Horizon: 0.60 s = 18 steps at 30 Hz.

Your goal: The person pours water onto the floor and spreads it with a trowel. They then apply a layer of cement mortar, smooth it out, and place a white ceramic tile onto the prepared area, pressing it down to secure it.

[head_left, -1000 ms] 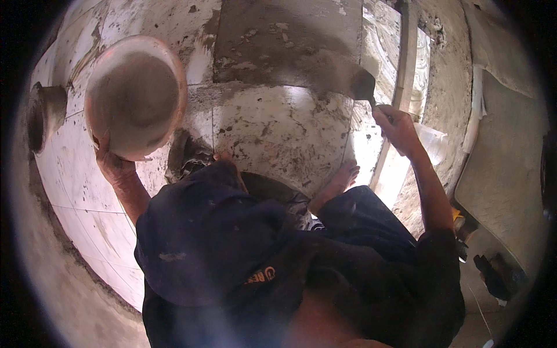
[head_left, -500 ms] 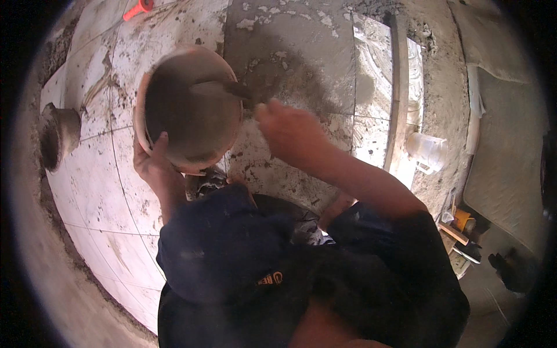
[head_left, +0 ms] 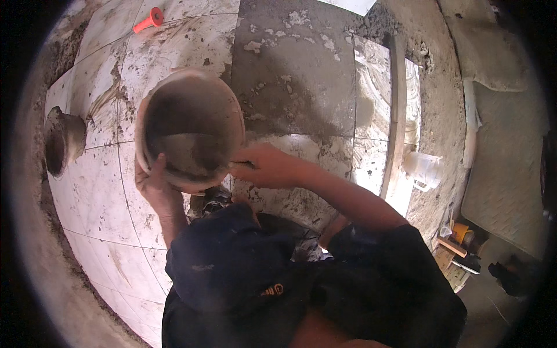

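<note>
My left hand (head_left: 155,190) grips the near left side of a round, pale-rimmed bucket (head_left: 232,104), its thumb over the rim. The bucket is tilted toward me, grey and dusty inside. My right hand (head_left: 264,165) is closed on a dark handle at the bucket's right rim; the trowel blade (head_left: 188,142) shows dimly inside the bucket. Beyond lie white, mortar-spattered floor tiles (head_left: 93,191) and a square coated with wet grey mortar (head_left: 290,75). My dark-clothed legs are bent below the bucket.
A red plastic tool (head_left: 149,20) lies at upper left, a grey crusted pot (head_left: 69,139) at left. Right of the tiles are a long batten (head_left: 396,116), a translucent jug (head_left: 422,168), a grey sheet (head_left: 496,162) and a pile of yellow and wooden items (head_left: 459,236).
My right hand swung left from the right-hand tiles, bringing the trowel into the bucket, then moved down along it. My left hand and the bucket moved right in the view.
</note>
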### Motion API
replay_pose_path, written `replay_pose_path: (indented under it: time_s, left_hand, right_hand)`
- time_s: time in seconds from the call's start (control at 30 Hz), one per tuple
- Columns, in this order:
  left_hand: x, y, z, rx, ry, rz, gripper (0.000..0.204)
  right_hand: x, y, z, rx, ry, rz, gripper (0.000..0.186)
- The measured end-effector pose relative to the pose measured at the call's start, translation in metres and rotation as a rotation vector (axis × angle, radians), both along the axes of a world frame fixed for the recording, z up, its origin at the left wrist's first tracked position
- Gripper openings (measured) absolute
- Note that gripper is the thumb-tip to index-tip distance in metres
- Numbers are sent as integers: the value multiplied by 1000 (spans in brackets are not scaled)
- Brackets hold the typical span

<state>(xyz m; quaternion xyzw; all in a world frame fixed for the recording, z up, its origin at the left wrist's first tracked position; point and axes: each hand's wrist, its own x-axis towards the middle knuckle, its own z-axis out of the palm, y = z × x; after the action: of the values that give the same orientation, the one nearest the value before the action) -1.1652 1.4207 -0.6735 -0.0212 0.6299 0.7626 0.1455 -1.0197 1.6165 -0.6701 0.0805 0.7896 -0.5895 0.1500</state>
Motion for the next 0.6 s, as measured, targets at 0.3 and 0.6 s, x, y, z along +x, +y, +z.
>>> replay_pose_path:
  time_s: [0.3, 0.6]
  left_hand:
    - [-40, -60, -29, 108, -140, 80, 60]
    - [-40, -70, -38, 207, -122, 16, 53]
  right_hand:
    - [102, 71, 33, 33, -391, -507, 38]
    - [95, 157, 13, 87, -311, -755, 37]
